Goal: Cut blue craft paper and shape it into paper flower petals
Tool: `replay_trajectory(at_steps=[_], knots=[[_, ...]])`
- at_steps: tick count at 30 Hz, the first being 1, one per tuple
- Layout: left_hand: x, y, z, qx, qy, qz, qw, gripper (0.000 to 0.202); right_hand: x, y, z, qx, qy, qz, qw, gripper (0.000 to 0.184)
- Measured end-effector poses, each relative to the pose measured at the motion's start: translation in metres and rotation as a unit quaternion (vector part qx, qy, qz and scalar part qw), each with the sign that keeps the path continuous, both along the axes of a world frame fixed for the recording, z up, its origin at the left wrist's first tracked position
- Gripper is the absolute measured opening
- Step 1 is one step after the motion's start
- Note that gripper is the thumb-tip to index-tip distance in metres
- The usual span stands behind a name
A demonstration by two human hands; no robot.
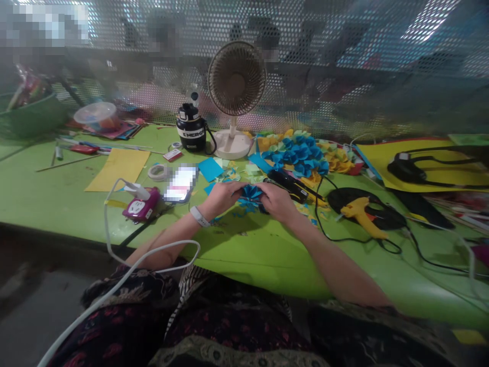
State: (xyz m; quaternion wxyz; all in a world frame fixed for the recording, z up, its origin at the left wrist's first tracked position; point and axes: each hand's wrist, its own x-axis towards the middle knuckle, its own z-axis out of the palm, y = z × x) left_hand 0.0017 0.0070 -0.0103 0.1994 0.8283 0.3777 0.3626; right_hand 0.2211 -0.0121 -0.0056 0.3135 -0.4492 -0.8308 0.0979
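Note:
Between both hands, just over the green table, is a blue folded paper flower. My left hand, with a white band at the wrist, grips its left side. The right side is pinched by my right hand. Fingertips of both hands are partly hidden by the folds. Small blue and yellow paper scraps lie around and under the hands. Behind them are a flat blue paper square and a black stapler-like tool. A pile of blue paper flowers sits farther back, with yellow ones beside it.
A yellow glue gun rests on a black round stand at right, its cord looping nearby. Toward the left are a phone, a tape roll, a purple power socket and a white cable. A fan and black flask stand behind.

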Motion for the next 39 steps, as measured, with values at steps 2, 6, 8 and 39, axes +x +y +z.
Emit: replay_trajectory(at_steps=[2, 6, 8, 39], knots=[[0.001, -0.001, 0.000, 0.000, 0.013, -0.009, 1.000, 0.032, -0.001, -0.001, -0.002, -0.002, -0.010, -0.008, 1.000, 0.034], [0.002, -0.003, -0.001, 0.012, 0.038, -0.019, 0.999, 0.029, -0.004, -0.002, -0.003, -0.008, -0.011, -0.013, 1.000, 0.032], [0.002, -0.005, -0.002, 0.023, 0.052, -0.003, 0.998, 0.028, -0.006, -0.004, -0.002, -0.012, 0.007, -0.011, 1.000, 0.030], [0.021, -0.028, -0.007, 0.018, 0.095, 0.132, 0.987, 0.013, -0.035, -0.024, 0.000, -0.072, 0.139, -0.103, 0.982, 0.012]])
